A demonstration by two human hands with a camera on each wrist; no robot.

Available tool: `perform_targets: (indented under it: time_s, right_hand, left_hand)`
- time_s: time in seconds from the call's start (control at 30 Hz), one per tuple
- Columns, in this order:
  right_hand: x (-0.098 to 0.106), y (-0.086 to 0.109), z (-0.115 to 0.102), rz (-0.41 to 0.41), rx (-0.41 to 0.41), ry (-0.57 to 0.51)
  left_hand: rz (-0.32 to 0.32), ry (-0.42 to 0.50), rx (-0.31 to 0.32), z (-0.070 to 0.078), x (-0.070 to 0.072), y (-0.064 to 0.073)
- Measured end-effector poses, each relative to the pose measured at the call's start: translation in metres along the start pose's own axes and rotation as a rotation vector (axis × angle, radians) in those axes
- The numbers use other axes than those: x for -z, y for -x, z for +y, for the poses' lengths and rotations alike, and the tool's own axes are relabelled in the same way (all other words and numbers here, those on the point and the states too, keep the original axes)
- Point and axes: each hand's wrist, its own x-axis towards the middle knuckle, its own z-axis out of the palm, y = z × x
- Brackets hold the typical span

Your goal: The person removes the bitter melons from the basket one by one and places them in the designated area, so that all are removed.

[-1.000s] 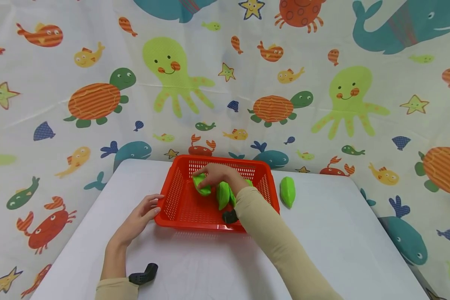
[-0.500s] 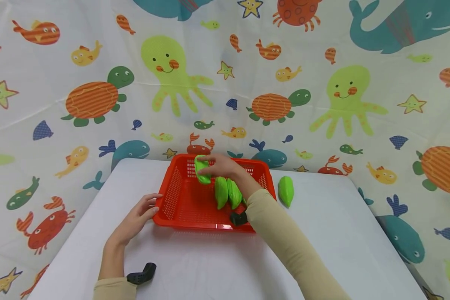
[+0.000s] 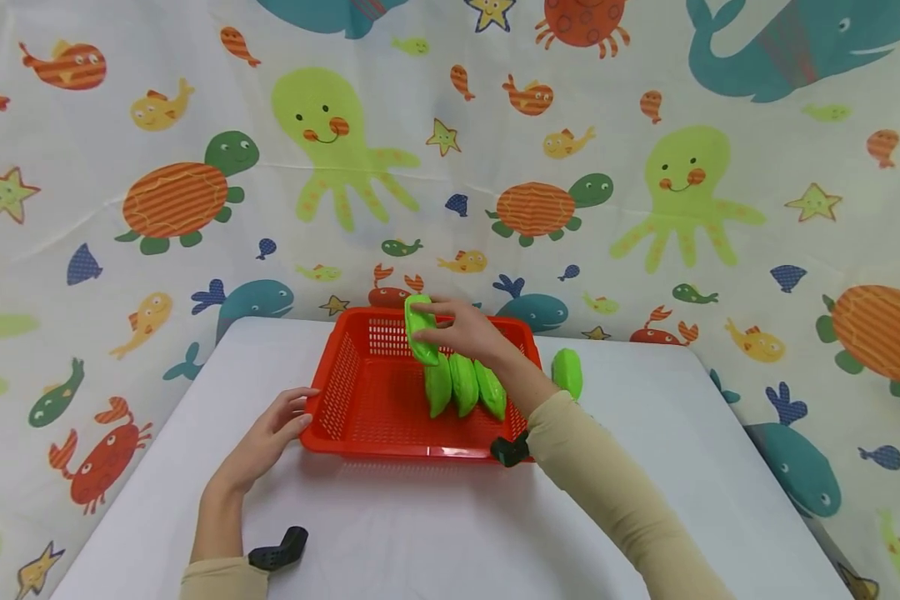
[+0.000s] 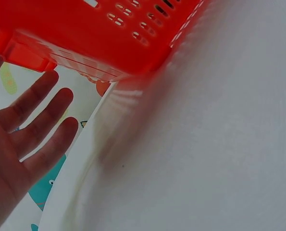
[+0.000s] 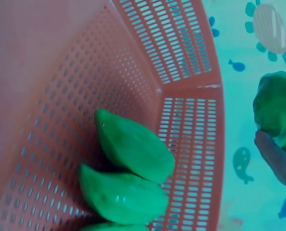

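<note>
A red perforated plastic basket [image 3: 390, 451] stands on the white table. Above its back part, my right hand [image 3: 468, 329] pinches a green ridged star fruit [image 3: 421, 330] between thumb and fingers. The lobed end of this fruit also shows at the right edge of the right wrist view. Three more star fruits [image 3: 464, 385] lie side by side inside the basket, points toward me. My left hand [image 3: 270, 433] is at the basket's left side, fingertips right at the rim. In the left wrist view its fingers [image 4: 42, 122] are extended and spread.
Another green star fruit [image 3: 567, 372] lies on the table [image 3: 645, 433] just right of the basket, partly behind the right sleeve. A white cloth [image 3: 435, 183] printed with sea animals hangs behind the table. Black camera mounts sit on both wrists.
My right hand has lifted the star fruit from inside the basket to above its back rim, moving slightly right. Fruits below have come into fuller view. The left hand stays at the rim.
</note>
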Motion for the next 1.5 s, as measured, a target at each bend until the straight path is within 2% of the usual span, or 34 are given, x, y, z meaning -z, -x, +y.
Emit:
perform_targets:
  time_s: [0.2, 0.53, 0.77, 1.03, 1.27, 1.5]
  right_hand:
    - [0.017, 0.023, 0.004, 0.064, -0.039, -0.091]
    - [0.043, 0.071, 0.031, 0.262, -0.177, -0.149]
    - [0.058, 0.102, 0.060, 0.359, -0.179, -0.252]
    - [0.073, 0.131, 0.096, 0.444, -0.318, -0.314]
    - [0.089, 0.154, 0.125, 0.493, -0.381, -0.278]
    - [0.105, 0.169, 0.166, 0.517, -0.474, -0.212]
  left_hand:
    - [0.002, -0.003, 0.005, -0.002, -0.001, -0.002]
    - [-0.010, -0.012, 0.001, -0.004, 0.000, -0.004]
    - [-0.011, -0.012, 0.009, -0.005, 0.004, -0.008]
    - [-0.017, -0.017, -0.001, -0.006, 0.006, -0.014]
    - [-0.022, -0.019, 0.004, -0.006, 0.007, -0.015]
    - [-0.025, -0.015, 0.001, -0.006, 0.007, -0.015]
